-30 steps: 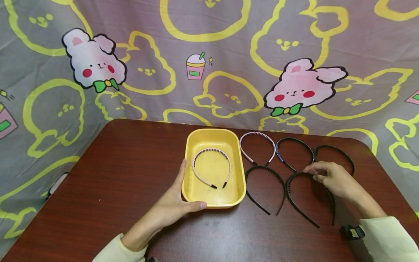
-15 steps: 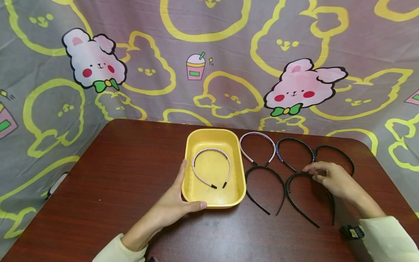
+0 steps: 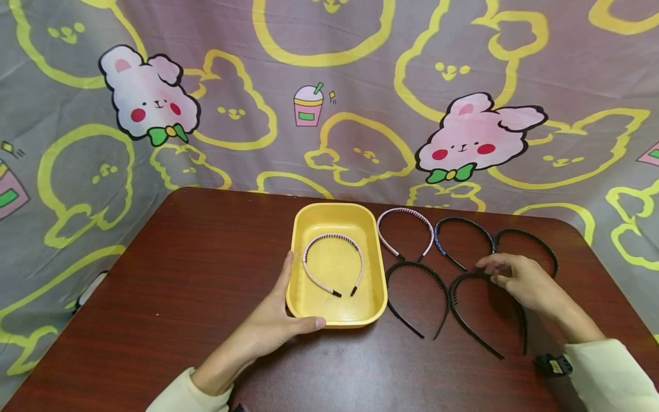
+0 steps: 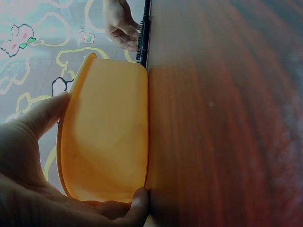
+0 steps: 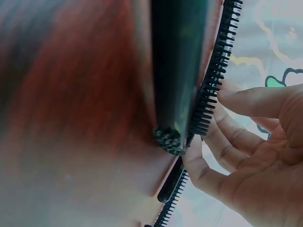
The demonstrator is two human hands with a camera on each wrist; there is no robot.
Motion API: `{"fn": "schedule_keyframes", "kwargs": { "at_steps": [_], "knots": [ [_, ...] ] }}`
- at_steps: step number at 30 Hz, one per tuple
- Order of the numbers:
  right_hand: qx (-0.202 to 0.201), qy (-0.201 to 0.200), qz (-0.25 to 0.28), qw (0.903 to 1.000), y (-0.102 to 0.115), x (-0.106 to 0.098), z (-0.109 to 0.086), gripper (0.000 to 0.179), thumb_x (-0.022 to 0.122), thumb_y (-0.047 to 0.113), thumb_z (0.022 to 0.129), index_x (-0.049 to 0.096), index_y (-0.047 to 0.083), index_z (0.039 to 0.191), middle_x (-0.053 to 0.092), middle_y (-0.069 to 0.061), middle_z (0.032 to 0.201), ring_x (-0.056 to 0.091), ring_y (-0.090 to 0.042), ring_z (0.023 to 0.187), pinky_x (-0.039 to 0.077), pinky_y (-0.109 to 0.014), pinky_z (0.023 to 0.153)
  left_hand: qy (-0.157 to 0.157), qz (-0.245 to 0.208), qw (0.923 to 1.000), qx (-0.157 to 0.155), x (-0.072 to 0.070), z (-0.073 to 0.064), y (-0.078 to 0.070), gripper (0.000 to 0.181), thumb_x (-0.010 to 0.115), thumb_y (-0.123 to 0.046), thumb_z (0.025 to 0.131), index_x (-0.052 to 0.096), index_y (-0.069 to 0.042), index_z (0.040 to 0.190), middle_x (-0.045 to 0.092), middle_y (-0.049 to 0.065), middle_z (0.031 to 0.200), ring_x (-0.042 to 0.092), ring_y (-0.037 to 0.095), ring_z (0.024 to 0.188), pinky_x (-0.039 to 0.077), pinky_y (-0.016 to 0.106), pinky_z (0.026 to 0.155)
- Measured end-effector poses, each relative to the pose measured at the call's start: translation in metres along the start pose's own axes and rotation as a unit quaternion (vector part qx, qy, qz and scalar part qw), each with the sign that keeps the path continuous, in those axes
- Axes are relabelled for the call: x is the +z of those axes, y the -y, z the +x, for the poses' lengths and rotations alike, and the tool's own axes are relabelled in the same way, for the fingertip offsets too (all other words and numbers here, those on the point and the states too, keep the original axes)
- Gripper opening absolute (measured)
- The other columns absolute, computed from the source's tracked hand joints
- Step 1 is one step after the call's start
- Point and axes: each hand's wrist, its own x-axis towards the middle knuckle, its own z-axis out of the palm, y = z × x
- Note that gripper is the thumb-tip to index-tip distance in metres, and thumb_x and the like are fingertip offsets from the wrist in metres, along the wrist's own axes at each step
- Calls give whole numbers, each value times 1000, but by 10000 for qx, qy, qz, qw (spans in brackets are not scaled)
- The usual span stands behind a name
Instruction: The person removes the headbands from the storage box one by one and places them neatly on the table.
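My left hand (image 3: pixel 268 323) grips the near left corner of a yellow plastic tub (image 3: pixel 329 312), thumb along its front and fingers on its left side. Inside the tub lies a pink toothed headband (image 3: pixel 334 236). Over on the right, my right hand (image 3: pixel 527 283) pinches the top of a black toothed headband (image 3: pixel 453 293), whose two ends point toward me. The right wrist view has the thumb against the comb teeth (image 5: pixel 220 61) and other fingers behind the band. Part of that headband is hidden under the hand in the head view.
Along the back right lie another pink headband (image 3: pixel 404 210), a dark one with blue glitter (image 3: pixel 439 243) and a black one (image 3: pixel 535 236). A further black headband (image 3: pixel 414 264) is close to the tub's right side. A patterned curtain (image 3: pixel 360 86) hangs behind the brown table (image 3: pixel 180 286).
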Motion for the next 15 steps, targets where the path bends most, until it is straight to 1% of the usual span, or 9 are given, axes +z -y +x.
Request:
{"fn": "schedule_keyframes", "kwargs": {
  "at_steps": [9, 12, 15],
  "knots": [
    [-67, -218, 10, 9997, 7, -7, 0, 27, 69, -4, 94, 74, 8, 117, 75, -6, 102, 57, 7, 87, 49, -20, 71, -17, -13, 10000, -6, 0, 0, -1, 134, 91, -27, 80, -10, -31, 169, -4, -5, 177, 11, 28, 162, 10, 56, 131],
    [-91, -301, 7, 9995, 11, -9, -1, 26, 72, 0, 94, 74, 7, 119, 75, -6, 102, 56, 8, 86, 48, -19, 70, -20, -19, 10000, -6, 0, 0, -1, 134, 91, -27, 80, -9, -31, 169, -3, -5, 177, 12, 28, 162, 11, 56, 131],
    [-235, -510, -12, 9984, 15, -10, -2, 26, 76, 4, 93, 75, 8, 118, 75, -5, 101, 54, 11, 85, 46, -18, 69, -18, -15, 10000, -13, 0, 0, -1, 134, 91, -28, 80, -9, -31, 169, -3, -5, 177, 12, 28, 162, 11, 56, 131]
  ]
}}
